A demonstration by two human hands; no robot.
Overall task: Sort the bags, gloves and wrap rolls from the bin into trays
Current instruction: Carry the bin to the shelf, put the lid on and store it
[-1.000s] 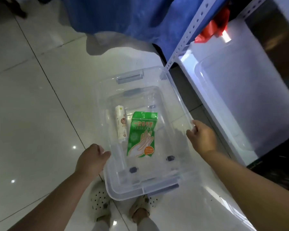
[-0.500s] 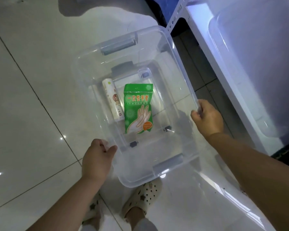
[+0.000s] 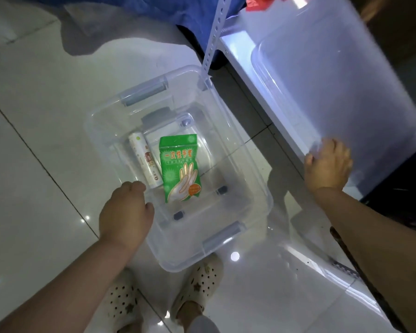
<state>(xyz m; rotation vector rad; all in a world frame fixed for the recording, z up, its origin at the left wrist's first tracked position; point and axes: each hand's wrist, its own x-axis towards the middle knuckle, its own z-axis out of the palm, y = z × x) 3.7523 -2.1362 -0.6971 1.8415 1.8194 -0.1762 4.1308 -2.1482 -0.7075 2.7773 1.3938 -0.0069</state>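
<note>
Right hand [image 3: 327, 164] had let go of the clear bin [image 3: 255, 188] and moved to the near corner of the big lid [image 3: 334, 87] on the shelf, fingers pressed over its rim; from my remote seat I couldn't tell whether they were hooked round the edge or lying flat. Half a sec earlier that hand was clamped on the bin's right wall. Left hand [image 3: 125, 212] stayed at the bin's left rim, fingers loosely curled, touching it but w/ no clear clamp. Bin sat on the floor tiles [image 3: 34, 140], between the sandals [image 3: 197, 287] and the shelf post [image 3: 214, 32]. Inside, toward the bin's left side, the green glove pack [image 3: 179, 169] lay flat w/ the white wrap roll [image 3: 143, 162] just beside it, both untouched. My read: carrying was done, bin parked, sorting approx. ready to start; no trays in view yet.
</note>
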